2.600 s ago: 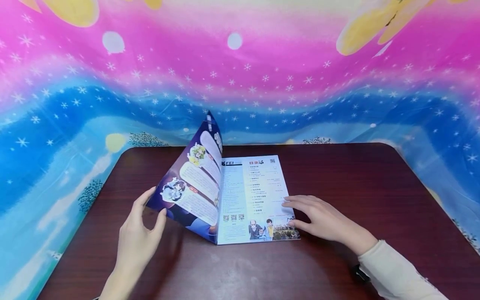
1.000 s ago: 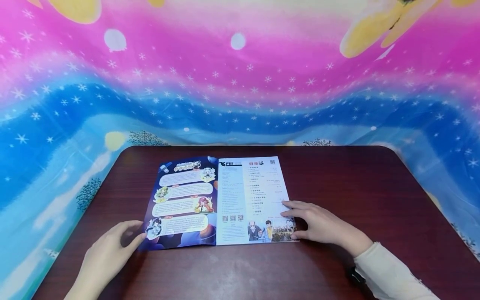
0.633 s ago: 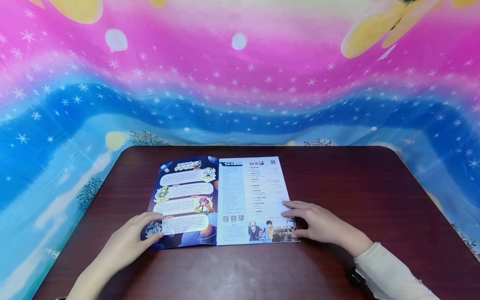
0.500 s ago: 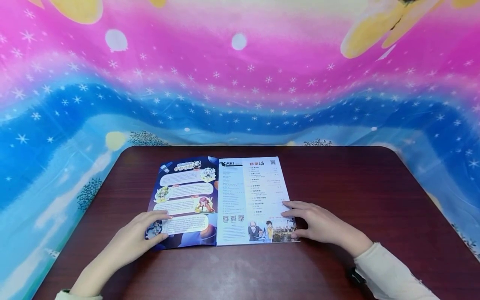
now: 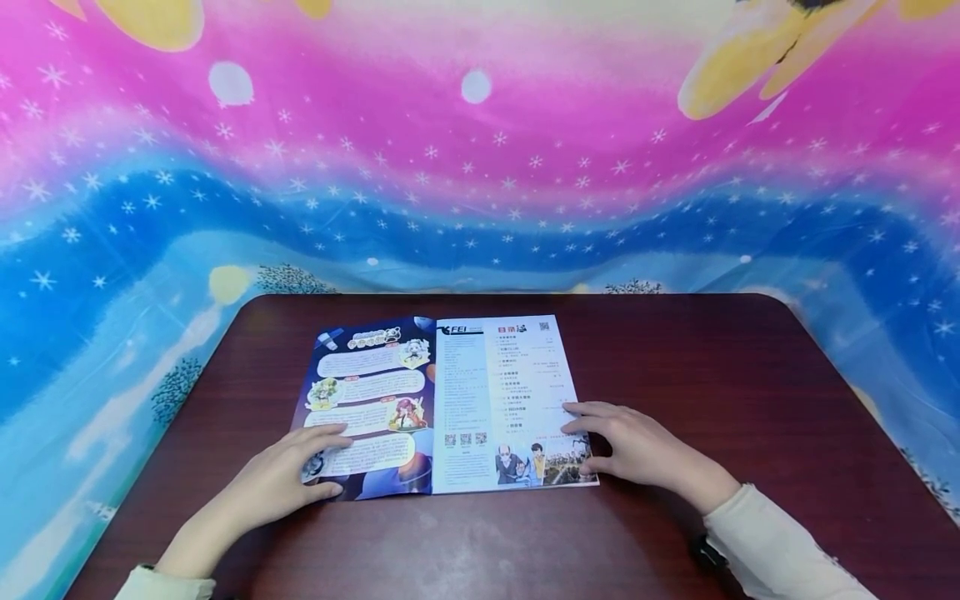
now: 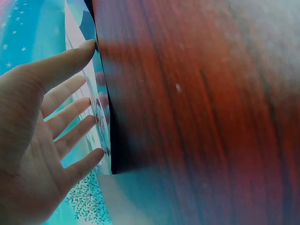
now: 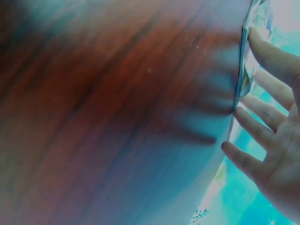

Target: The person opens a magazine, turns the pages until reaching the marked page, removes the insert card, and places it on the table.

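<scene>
A magazine (image 5: 461, 417) lies spread on the table in the head view. Its left page (image 5: 367, 400) is dark blue with cartoon figures and white text bubbles; the right page (image 5: 525, 383) is white, with a contents list, QR codes and pictures along the bottom. My left hand (image 5: 273, 475) rests over the lower left corner of the dark page, thumb and fingers spread apart. In the left wrist view its fingertips (image 6: 96, 154) meet the page surface. My right hand (image 5: 645, 450) touches the lower right edge of the white page, fingers extended; the right wrist view shows them spread at that edge.
The dark reddish-brown table (image 5: 712, 375) has rounded far corners. Behind it hangs a pink and blue cloth (image 5: 480, 183) with snowflakes and trees. A black band (image 5: 708, 552) sits at my right wrist under a pale sleeve (image 5: 780, 542).
The raised dark page has come down flat on the left. My left hand let go of its edge, then slid inward onto the page. My right hand has barely moved.
</scene>
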### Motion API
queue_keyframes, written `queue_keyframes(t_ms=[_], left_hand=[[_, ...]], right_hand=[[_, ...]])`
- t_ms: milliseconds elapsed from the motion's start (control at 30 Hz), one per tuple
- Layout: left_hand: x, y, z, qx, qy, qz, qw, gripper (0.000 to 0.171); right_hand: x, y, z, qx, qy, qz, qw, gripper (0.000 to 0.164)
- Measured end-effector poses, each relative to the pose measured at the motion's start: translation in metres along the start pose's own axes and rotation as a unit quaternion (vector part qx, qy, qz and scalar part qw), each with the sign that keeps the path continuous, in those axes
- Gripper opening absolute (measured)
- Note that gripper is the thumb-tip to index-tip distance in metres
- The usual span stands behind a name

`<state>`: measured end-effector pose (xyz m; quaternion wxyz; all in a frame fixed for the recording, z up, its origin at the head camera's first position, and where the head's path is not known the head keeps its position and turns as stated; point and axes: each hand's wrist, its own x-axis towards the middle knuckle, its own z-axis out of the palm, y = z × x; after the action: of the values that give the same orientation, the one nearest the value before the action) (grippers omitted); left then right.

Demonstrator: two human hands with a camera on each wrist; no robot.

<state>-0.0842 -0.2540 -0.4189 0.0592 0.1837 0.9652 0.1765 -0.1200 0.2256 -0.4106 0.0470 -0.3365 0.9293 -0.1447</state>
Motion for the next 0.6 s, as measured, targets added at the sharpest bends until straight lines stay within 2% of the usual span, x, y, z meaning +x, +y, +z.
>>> queue_keyframes(t_ms=[167, 600], left_hand=[[0.000, 0.000, 0.001, -0.004, -0.005, -0.006, 1.0000, 0.055], [0.000, -0.002, 0.003, -0.002, 0.006, 0.004, 1.0000, 0.054]], right_hand=[[0.002, 0.000, -0.001, 0.000, 0.001, 0.008, 1.000, 0.045], [0.015, 0.004, -0.010, 0.050, 0.007, 0.035, 0.998, 0.033]])
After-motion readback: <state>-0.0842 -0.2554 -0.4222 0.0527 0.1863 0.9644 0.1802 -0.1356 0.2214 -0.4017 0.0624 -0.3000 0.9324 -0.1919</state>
